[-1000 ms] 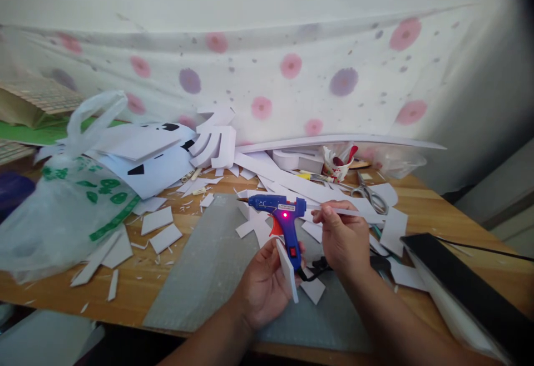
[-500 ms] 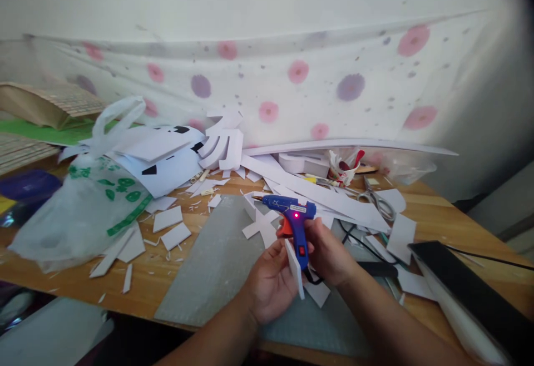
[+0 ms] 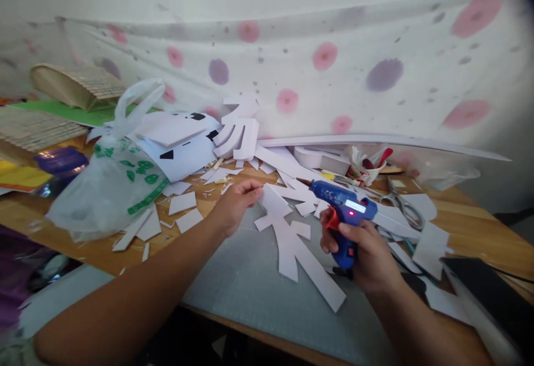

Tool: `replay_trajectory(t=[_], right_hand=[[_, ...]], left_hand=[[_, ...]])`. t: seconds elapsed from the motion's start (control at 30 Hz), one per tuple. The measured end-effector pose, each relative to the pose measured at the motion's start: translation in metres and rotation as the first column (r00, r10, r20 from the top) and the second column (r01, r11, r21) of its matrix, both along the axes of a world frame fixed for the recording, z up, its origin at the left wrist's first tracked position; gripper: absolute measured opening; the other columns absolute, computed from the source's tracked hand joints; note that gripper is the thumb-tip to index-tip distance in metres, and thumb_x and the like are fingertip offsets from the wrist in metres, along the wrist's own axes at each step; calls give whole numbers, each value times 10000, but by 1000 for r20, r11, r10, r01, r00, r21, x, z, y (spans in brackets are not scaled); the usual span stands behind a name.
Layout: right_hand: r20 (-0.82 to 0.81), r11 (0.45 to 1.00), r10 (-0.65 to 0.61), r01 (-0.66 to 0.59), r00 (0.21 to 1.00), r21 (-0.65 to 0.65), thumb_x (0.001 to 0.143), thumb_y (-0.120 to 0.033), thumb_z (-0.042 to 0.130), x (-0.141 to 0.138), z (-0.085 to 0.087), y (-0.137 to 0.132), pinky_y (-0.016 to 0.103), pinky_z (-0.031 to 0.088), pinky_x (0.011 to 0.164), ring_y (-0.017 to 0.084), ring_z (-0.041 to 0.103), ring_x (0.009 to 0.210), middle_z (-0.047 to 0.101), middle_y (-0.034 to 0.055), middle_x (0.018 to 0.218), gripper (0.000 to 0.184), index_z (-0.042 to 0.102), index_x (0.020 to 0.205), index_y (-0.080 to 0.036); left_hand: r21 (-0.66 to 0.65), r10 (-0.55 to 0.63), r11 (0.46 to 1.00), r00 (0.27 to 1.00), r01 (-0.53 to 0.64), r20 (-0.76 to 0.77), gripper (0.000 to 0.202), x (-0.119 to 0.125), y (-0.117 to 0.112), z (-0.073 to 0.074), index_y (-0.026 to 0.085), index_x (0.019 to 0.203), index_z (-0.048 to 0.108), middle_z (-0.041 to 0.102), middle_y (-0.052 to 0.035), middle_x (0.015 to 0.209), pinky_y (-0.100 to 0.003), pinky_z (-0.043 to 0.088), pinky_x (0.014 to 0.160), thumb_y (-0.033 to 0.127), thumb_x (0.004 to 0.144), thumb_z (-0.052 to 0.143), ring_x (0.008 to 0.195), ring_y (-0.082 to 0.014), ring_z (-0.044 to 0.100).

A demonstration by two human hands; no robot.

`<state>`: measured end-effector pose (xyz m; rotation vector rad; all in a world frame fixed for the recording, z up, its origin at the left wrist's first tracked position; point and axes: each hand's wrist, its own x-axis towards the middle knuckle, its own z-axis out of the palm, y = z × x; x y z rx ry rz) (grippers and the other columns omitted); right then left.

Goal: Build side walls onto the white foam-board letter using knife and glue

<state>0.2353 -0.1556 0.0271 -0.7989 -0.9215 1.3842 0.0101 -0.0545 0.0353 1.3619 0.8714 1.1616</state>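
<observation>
My right hand (image 3: 369, 249) is wrapped round the handle of a blue glue gun (image 3: 329, 192), with fingers at its orange trigger. The gun's nozzle points left and its small red light is lit. With the fingertips of my left hand (image 3: 237, 206) I pinch the edge of a white foam board piece (image 3: 275, 201). That piece is at the top end of a branching white foam board cutout (image 3: 287, 243); whether the two are joined I cannot tell. The cutout lies on a grey cutting mat (image 3: 233, 282).
White scraps (image 3: 182, 203) litter the wooden table (image 3: 471, 210). A plastic bag (image 3: 92, 199) stands at the left. Scissors (image 3: 403, 204) and a cup of tools (image 3: 365, 168) are at the back right. A dark-topped block (image 3: 488, 293) lies near my right arm.
My hands have moved apart. The left has gone forward and left to the cutout's top end; the right has carried the glue gun rightward. The view has shifted, and more of the cutout shows.
</observation>
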Motion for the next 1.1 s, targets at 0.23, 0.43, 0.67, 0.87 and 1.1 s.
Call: replay_trajectory(t=[0.23,0.43,0.67,0.87,1.1], right_hand=[[129,992,13,3,992,-123,613,-337,804,-2,-8,-3,247,391,492,121,487,499,561,-9,543,295,675,827,-181],[245,991,3,30,970,-129,661,-329,789,-9,-14,-5,308,499,663,166,592,679,653,37,845,217,693,822,-220],[446,990,2,60,895,-125,715,-378,738,-8,-16,-11,265,479,595,186,587,713,656,40,766,175,703,815,-239],[491,977,8,99,871,-191,707,-335,728,-9,-18,-16,248,447,526,171,569,647,656,37,720,135,721,808,-245],[468,961,-24,149,884,-231,670,-320,737,-14,-21,-15,269,468,574,179,581,665,670,41,730,128,726,762,-232]], left_hand=[[179,-162,966,975,188,-150,137,-11,16,-12,176,746,660,584,4,735,-275,392,698,302,793,633,708,-133,515],[226,-270,919,935,321,-233,241,-19,26,-29,171,806,675,605,-32,796,-300,418,742,405,826,622,775,-166,547],[177,-371,896,905,408,-210,238,-19,26,-39,174,819,665,580,-20,834,-284,414,733,404,855,612,783,-145,548],[202,-391,883,902,424,-185,232,-20,29,-40,168,803,662,583,-24,824,-277,409,715,392,851,623,771,-143,540],[207,-388,883,903,422,-186,269,-19,28,-37,166,791,664,566,-18,806,-272,402,709,430,833,633,751,-136,525]])
